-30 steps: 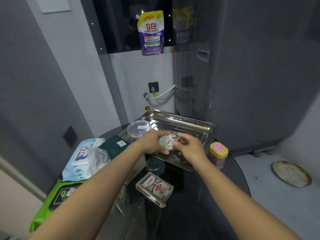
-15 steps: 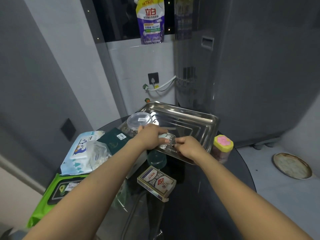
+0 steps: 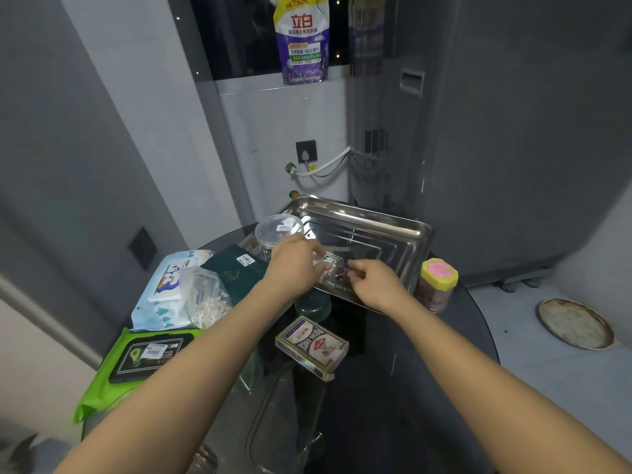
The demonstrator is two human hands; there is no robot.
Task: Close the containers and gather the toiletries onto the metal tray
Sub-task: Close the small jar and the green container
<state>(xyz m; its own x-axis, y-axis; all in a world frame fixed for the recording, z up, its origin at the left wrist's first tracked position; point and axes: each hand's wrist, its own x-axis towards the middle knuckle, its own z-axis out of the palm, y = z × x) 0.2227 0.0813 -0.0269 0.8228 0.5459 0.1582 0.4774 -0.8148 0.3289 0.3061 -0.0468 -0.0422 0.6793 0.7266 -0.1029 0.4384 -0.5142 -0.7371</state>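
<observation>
Both of my hands meet over the near part of the metal tray (image 3: 383,230), on a small clear plastic case (image 3: 330,266) that lies on its floor. My left hand (image 3: 295,265) covers the case's left end, fingers curled over it and holding it. My right hand (image 3: 374,282) sits just to the case's right, fingers curled with the tips at its right edge; whether they actually pinch it I cannot tell. What the case holds is too blurred to read.

Just behind my left hand, a round clear jar with a clear lid (image 3: 278,230) stands at the tray's left corner. Right of the tray, a jar with a yellow lid bearing a pink flower (image 3: 437,278) stands on the dark glass table (image 3: 427,371). Near my left forearm a dark green box (image 3: 237,270) lies beside a bag of cotton swabs (image 3: 207,297) and a white-and-blue wipes pack (image 3: 164,289), with a green wipes pack (image 3: 136,360) closer to me. Between my forearms lie a teal cap (image 3: 313,304) and a boxed deck of playing cards (image 3: 313,347), well apart from the tray
</observation>
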